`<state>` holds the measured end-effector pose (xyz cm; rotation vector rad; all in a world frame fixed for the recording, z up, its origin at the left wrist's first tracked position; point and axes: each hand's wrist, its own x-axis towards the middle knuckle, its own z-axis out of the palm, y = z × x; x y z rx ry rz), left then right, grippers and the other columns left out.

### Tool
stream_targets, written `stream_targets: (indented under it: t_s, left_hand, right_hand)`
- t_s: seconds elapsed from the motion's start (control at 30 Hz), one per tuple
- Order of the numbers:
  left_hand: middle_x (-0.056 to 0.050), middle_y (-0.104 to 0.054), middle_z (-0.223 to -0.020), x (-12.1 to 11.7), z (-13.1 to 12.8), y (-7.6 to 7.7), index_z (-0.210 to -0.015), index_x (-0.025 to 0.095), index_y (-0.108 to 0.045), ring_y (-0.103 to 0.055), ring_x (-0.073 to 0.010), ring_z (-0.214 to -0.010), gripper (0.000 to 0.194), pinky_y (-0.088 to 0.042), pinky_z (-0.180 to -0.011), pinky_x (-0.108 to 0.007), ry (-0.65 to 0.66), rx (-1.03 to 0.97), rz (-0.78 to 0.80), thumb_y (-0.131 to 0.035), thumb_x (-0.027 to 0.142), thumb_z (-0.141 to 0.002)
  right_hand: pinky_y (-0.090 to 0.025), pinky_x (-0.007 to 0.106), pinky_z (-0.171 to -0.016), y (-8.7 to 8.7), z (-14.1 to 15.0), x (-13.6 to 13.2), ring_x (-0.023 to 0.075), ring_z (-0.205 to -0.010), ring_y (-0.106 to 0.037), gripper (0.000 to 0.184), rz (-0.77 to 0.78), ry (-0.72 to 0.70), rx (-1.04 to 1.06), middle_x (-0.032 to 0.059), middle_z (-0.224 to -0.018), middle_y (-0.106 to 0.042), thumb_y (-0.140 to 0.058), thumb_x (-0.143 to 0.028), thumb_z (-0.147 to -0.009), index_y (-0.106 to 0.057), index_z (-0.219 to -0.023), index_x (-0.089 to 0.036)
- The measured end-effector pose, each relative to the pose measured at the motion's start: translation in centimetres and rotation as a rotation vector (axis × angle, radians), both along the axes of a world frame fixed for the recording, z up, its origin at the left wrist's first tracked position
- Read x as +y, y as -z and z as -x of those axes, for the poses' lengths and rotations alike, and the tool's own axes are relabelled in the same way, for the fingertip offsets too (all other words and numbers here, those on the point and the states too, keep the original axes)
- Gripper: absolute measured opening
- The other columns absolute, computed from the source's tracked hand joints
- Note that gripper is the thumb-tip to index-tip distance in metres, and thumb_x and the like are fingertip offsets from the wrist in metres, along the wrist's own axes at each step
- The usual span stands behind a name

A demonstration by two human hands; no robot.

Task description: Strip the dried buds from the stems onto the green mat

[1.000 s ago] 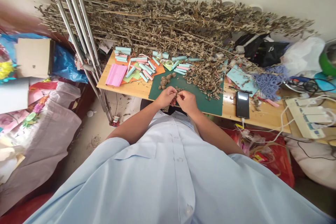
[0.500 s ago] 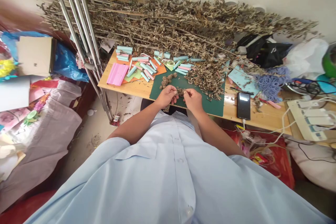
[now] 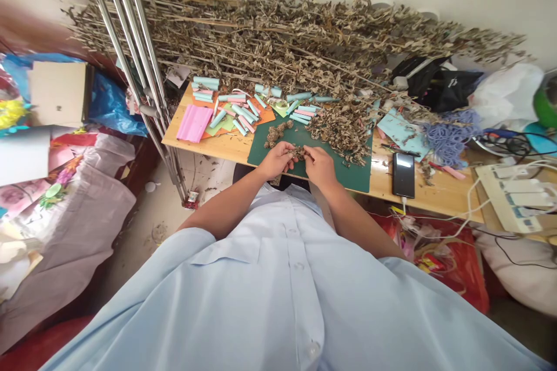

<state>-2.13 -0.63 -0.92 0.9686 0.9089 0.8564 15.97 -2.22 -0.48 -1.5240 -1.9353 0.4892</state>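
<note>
Over the front edge of a green cutting mat (image 3: 343, 177), my left hand (image 3: 277, 160) and my right hand (image 3: 319, 166) are close together. Both have their fingers pinched on a small clump of dried leaves (image 3: 298, 152) between them. Just beyond my left hand, several rolled balls of dried leaves (image 3: 275, 133) lie at the mat's left side. A loose heap of dried leaves (image 3: 343, 130) covers the mat's far right part, beyond my right hand. My fingertips partly hide the clump.
Long dried leafy stalks (image 3: 278, 35) lie along the wall. Rolled blue and pink papers (image 3: 243, 113) and a pink sheet (image 3: 194, 123) are at the left. A phone (image 3: 404, 175), blue yarn (image 3: 450, 136) and a power strip (image 3: 507, 197) lie right. Metal crutches (image 3: 139, 58) lean at the left.
My right hand's fingers have shifted slightly on the clump of dried leaves, and the clump has turned a little. My left hand stays nearly in place. The things around have not moved.
</note>
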Motion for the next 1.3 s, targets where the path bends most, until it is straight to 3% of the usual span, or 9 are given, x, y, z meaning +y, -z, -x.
stream_targets:
  t_s: [0.27,0.57,0.77,0.97,1.1,1.3]
  left_hand:
    - [-0.001,-0.068,-0.081,0.0,0.2,-0.3,-0.102,0.017,-0.045,-0.061,-0.0074,-0.054,0.017,-0.042,-0.047,-0.017,0.008,-0.034,-0.002,-0.057,0.018,-0.090]
    - [0.005,-0.059,-0.067,-0.2,0.3,-1.3,-0.101,0.016,-0.049,-0.063,-0.0088,-0.056,0.018,-0.052,-0.057,-0.021,0.036,-0.064,-0.018,-0.062,0.018,-0.087]
    - [0.003,-0.061,-0.071,-0.2,0.3,-0.9,-0.099,0.014,-0.051,-0.064,-0.0091,-0.058,0.017,-0.054,-0.057,-0.022,0.034,-0.060,-0.018,-0.063,0.018,-0.087]
    - [0.003,-0.061,-0.069,-0.2,0.1,-0.7,-0.100,0.014,-0.051,-0.065,-0.0103,-0.059,0.017,-0.056,-0.059,-0.024,0.008,-0.045,-0.018,-0.062,0.019,-0.088]
    - [0.001,-0.064,-0.071,-0.2,0.2,-0.9,-0.099,0.014,-0.051,-0.065,-0.0097,-0.058,0.017,-0.056,-0.059,-0.024,-0.019,-0.052,0.008,-0.062,0.020,-0.088]
    - [-0.001,-0.067,-0.076,-0.2,0.4,-1.0,-0.098,0.016,-0.049,-0.064,-0.0096,-0.056,0.017,-0.054,-0.055,-0.023,-0.022,-0.069,0.017,-0.061,0.023,-0.089]
  right_hand:
    - [-0.053,0.041,-0.091,-1.1,0.4,-0.4,0.0254,-0.102,-0.065,0.026,-0.054,0.118,0.142,0.0120,-0.108,-0.072,-0.050,-0.024,-0.092,-0.072,-0.105,-0.020]
    - [-0.055,0.036,-0.081,-1.6,1.7,-0.4,0.0217,-0.089,-0.067,0.027,0.193,0.010,0.260,0.0075,-0.102,-0.073,-0.059,-0.037,-0.089,-0.075,-0.105,-0.022]
    - [-0.050,0.034,-0.080,-1.6,1.8,-0.2,0.0204,-0.081,-0.064,0.019,0.072,-0.021,0.120,0.0060,-0.085,-0.070,-0.056,-0.027,-0.090,-0.074,-0.086,-0.021]
    - [-0.048,0.032,-0.076,-1.4,2.0,-0.5,0.0198,-0.077,-0.061,0.017,0.004,-0.006,0.056,0.0054,-0.082,-0.068,-0.054,-0.025,-0.089,-0.070,-0.083,-0.021]
    - [-0.048,0.032,-0.075,-1.4,1.9,-0.5,0.0196,-0.074,-0.061,0.017,0.005,0.083,0.090,0.0050,-0.079,-0.069,-0.055,-0.025,-0.088,-0.069,-0.079,-0.020]
    - [-0.051,0.035,-0.081,-1.1,1.2,-0.2,0.0214,-0.081,-0.065,0.017,0.025,0.100,0.100,0.0057,-0.085,-0.073,-0.057,-0.026,-0.088,-0.073,-0.084,-0.021]
